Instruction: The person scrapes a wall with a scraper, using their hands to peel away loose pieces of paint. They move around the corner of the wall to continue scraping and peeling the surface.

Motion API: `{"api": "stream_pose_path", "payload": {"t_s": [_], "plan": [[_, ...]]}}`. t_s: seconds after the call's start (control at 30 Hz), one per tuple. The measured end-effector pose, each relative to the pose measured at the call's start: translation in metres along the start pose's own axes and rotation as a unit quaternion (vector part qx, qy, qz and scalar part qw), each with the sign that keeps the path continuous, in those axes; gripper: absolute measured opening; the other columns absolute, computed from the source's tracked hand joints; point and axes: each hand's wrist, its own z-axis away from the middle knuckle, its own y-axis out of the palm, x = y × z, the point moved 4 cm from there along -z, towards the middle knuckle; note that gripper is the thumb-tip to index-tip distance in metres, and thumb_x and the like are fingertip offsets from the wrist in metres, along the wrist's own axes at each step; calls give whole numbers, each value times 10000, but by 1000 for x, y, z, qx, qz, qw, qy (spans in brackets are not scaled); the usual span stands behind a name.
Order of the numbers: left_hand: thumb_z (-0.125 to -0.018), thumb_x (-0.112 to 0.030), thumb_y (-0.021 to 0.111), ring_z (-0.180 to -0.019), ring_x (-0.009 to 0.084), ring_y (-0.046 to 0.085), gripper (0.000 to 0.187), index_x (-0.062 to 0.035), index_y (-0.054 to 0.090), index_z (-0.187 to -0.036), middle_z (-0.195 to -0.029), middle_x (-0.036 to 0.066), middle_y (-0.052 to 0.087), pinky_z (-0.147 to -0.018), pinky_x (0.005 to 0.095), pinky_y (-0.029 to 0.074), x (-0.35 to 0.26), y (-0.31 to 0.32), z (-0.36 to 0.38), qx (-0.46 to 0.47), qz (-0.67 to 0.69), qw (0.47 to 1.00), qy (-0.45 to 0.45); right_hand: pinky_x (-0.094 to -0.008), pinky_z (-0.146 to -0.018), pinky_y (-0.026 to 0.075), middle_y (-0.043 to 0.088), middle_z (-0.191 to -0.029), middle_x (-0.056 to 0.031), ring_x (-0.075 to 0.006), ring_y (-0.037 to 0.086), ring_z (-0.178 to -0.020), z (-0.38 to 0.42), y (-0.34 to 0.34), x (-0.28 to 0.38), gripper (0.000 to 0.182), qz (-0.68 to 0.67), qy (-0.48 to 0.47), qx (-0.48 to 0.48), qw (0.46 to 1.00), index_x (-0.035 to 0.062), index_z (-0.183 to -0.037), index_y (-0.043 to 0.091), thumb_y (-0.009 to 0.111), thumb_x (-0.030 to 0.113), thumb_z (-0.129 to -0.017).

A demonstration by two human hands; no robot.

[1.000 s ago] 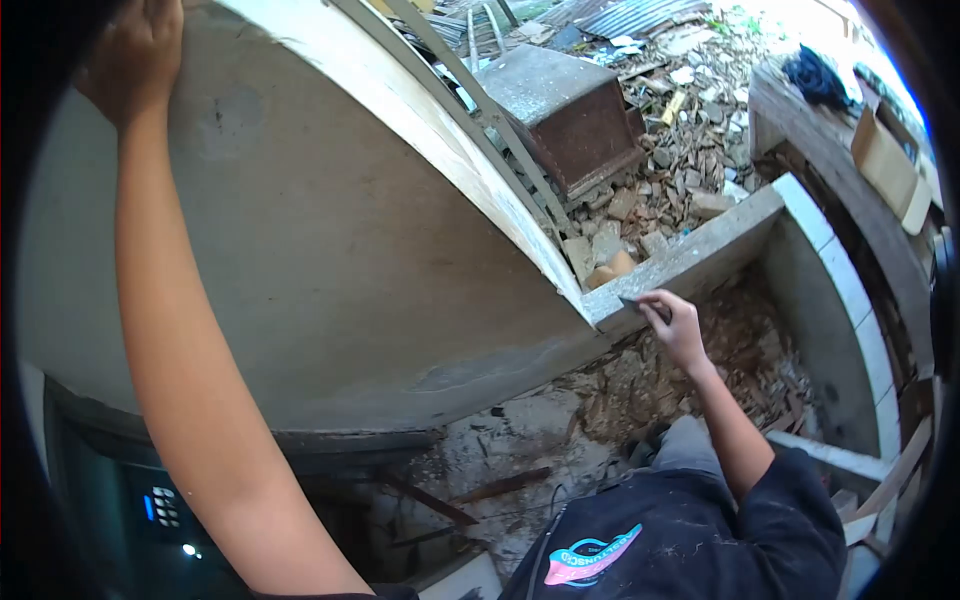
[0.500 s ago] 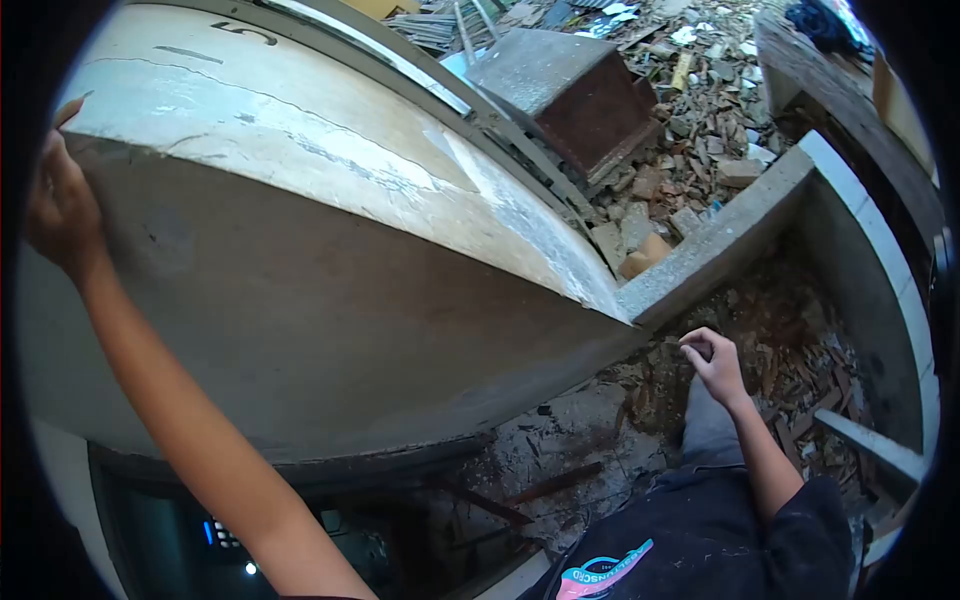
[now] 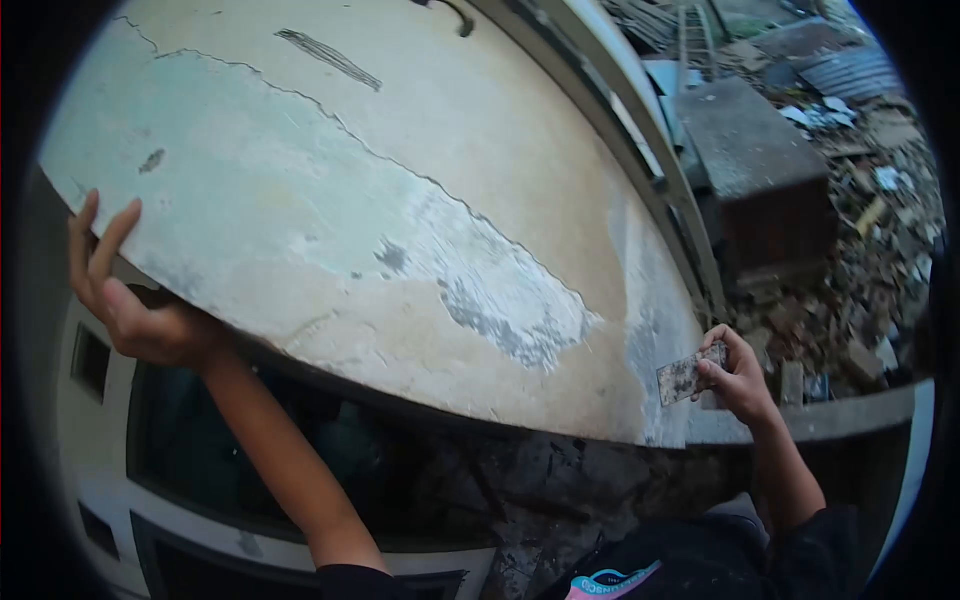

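Note:
My left hand hooks over the lower edge of a painted wall slab, with two fingers stretched apart onto its face. The wall is cream and pale green, with a long crack and a scraped, whitish-grey patch near its right end. In my right hand is a small flat rectangular plate, speckled grey and dark, pinched between thumb and fingers. It overlaps the wall's grey right end in this view. A dark scribble marks the upper face.
A metal-coloured frame rail runs along the wall's far side. Beyond it stand a brown box-like block and heaps of broken rubble. A low concrete ledge extends to the right. Dark, littered floor lies below.
The view has shifted closer over the wall's face. My right hand has risen from beside my leg to the wall's right end, and the plate now shows in it. My left hand stays at the edge.

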Motion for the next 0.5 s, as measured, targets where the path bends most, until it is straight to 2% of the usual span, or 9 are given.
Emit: {"api": "stream_pose_path", "payload": {"t_s": [0.07,0.13,0.33,0.4,0.5], "plan": [[-966,-264,238,-1286,331,541,545,17,701,-1034,-1328,194,602,-1105,501,448,7,3,4,-7,71,995,-64,-297,-637,611,620,-907,-37,-124,677,-754,-33,8,28,272,73,-21,22,997,32,-1059,534,752,136,-933],[-956,-286,248,-1298,332,525,525,11,666,-1068,-1349,197,573,-1116,514,427,5,5,4,-8,112,989,-94,-227,-572,520,638,-869,-33,-86,650,-711,-64,29,51,248,89,-60,48,993,27,-1045,572,756,147,-932],[-935,-364,259,-1326,318,474,517,-20,599,-1116,-1350,196,538,-1160,526,345,4,-1,2,28,80,991,-107,-238,-560,570,636,-892,-62,-109,678,-746,-104,135,106,165,81,-125,220,964,-5,-1078,546,660,66,-984],[-933,-374,260,-1326,313,472,517,-26,596,-1117,-1352,191,531,-1156,526,347,3,0,2,33,61,993,-94,-246,-569,599,632,-910,-78,-127,694,-759,-103,164,115,143,92,-145,254,952,-16,-1083,530,629,40,-996],[-930,-385,264,-1336,309,458,516,-31,590,-1115,-1342,184,526,-1153,527,349,1,-1,0,40,31,994,-100,-256,-590,625,625,-942,-94,-147,708,-778,-117,175,132,142,44,-174,256,950,-22,-1083,516,619,20,-994]]}}
